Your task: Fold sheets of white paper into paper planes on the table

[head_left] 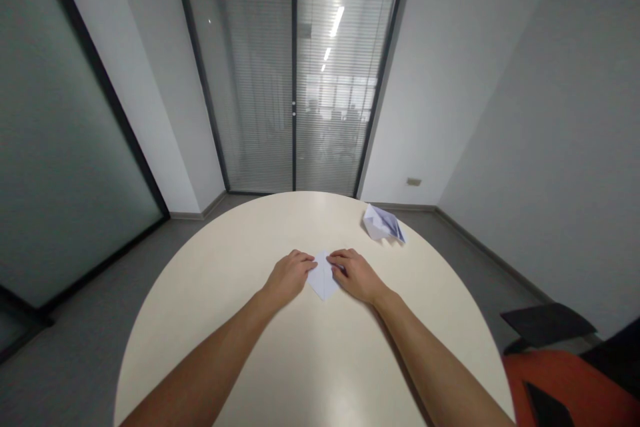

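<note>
A small piece of folded white paper [323, 285], diamond-shaped with a crease down its middle, lies flat on the table in front of me. My left hand [289, 277] grips its left edge, thumb and fingers close together on it. From the other side, my right hand [358, 276] holds the right edge with bent fingers. The fingers cover both side corners of the paper, while its lower point shows between the hands. Farther off to the right, a crumpled sheet of white paper [381, 223] rests apart from both hands.
The round cream table [225, 267] has a curved rim on every visible side. An orange chair [565, 380] with black armrests stands at the right. Glass doors with blinds [255, 100] are beyond the table, and a wall socket [413, 181] sits low on the wall.
</note>
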A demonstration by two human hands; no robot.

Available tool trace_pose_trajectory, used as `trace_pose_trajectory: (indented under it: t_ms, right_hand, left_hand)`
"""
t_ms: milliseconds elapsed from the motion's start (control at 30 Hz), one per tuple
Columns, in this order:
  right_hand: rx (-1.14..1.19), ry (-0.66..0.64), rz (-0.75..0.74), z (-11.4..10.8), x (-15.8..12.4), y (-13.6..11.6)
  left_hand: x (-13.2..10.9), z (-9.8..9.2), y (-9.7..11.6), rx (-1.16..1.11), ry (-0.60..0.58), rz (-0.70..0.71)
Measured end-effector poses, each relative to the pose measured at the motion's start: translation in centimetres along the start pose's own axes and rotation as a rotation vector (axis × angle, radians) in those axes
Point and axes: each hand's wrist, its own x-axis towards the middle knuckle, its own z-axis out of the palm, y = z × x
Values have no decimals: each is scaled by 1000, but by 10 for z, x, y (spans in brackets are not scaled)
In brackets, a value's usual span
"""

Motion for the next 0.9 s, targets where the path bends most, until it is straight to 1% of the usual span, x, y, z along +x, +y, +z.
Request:
trace_pose_trajectory:
  t_ms: [267, 367, 500, 600, 733, 900]
  right_hand:
    - [47, -77, -120, -6, -3, -1]
    - [79, -100, -118, -8, -4, -1]
    - [149, -121, -130, -10, -3, -2]
    - [193, -95, -146, -10, -2, -5]
    - [169, -43, -138, -7, -2, -7]
    - [132, -3, -119, -3, -3, -3]
  left_hand:
    - [-3, -15, 18, 86, 18, -72]
    - [-4, -16, 22, 114, 10, -70]
    - [-5, -13, 22, 121, -2, -76]
    - [-6, -8, 17, 100, -16, -73]
    - [-8, -4, 11, 28, -29, -14]
    - [-8, -9, 14, -33, -47, 62]
